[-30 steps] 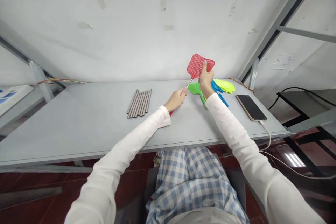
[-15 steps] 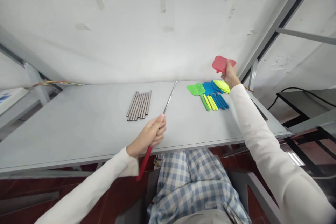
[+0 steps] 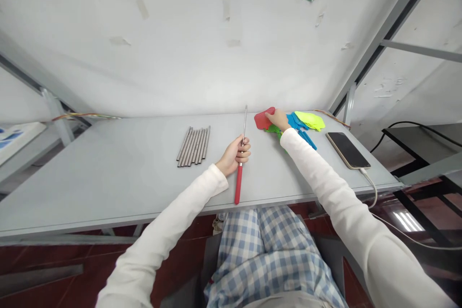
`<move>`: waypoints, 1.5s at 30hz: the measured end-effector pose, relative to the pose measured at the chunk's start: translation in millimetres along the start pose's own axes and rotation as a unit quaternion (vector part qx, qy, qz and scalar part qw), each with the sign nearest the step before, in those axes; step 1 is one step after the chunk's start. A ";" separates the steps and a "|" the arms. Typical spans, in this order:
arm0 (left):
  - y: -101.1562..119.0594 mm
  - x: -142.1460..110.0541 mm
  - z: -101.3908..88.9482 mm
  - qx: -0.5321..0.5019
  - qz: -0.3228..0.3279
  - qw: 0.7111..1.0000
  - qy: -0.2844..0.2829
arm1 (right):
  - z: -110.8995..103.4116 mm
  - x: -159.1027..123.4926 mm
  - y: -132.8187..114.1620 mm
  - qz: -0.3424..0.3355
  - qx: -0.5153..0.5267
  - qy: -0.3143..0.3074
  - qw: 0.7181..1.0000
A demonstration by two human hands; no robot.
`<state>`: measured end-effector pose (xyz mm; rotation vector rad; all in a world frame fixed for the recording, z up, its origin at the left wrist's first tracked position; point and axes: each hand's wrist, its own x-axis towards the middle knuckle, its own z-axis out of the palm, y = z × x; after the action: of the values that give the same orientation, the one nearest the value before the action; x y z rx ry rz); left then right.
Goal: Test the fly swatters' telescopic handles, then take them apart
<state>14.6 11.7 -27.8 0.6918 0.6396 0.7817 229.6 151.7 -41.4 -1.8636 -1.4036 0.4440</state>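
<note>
My left hand (image 3: pixel 234 155) is closed around a thin metal rod with a red grip (image 3: pixel 238 182), which points away from me across the grey table (image 3: pixel 108 173). My right hand (image 3: pixel 277 119) rests on a red swatter head (image 3: pixel 261 120), fingers pinched on its edge, beside a pile of green, blue and yellow swatter heads with their handles (image 3: pixel 305 122). A bundle of several bare metal rods (image 3: pixel 194 139) lies left of my left hand.
A phone (image 3: pixel 347 150) on a white cable lies at the table's right end. A white wall stands behind the table, with a grey metal frame (image 3: pixel 371 38) to the right. My checked trousers show below the table's near edge.
My right hand has come down from the air with the red swatter head to the table beside the pile. My left hand has moved the red-handled rod forward and right onto the table.
</note>
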 end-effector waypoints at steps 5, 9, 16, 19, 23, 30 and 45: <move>1.8 23.0 -2.4 -0.029 -0.002 1.000 -0.011 | -1.5 -16.5 -3.4 -0.016 -0.070 0.070 0.995; 3.1 32.3 3.9 -0.008 -0.003 1.000 -0.014 | -6.7 -30.6 -24.3 -0.027 0.069 0.045 0.996; 3.0 33.1 20.7 0.066 -0.013 0.997 -0.026 | 4.4 -53.6 -69.0 0.076 0.452 -0.182 0.870; -6.2 10.1 13.3 0.137 -0.001 0.990 -0.043 | -5.3 -46.7 -71.1 0.125 0.537 -0.151 0.820; -22.5 -26.7 -7.5 0.253 0.003 0.967 -0.024 | -34.1 -26.7 -60.5 0.179 0.585 -0.171 0.772; -30.1 -42.4 -9.6 0.301 0.039 0.952 0.037 | -18.0 -56.0 -57.4 0.235 0.622 -0.161 0.730; -30.7 -18.1 -1.4 0.647 0.197 0.697 0.239 | 4.3 -131.0 -78.7 0.266 0.651 -0.140 0.697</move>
<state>16.1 -18.3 -47.2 2.0159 1.6020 0.8318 129.7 41.1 -7.1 -0.8896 -0.2946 1.5669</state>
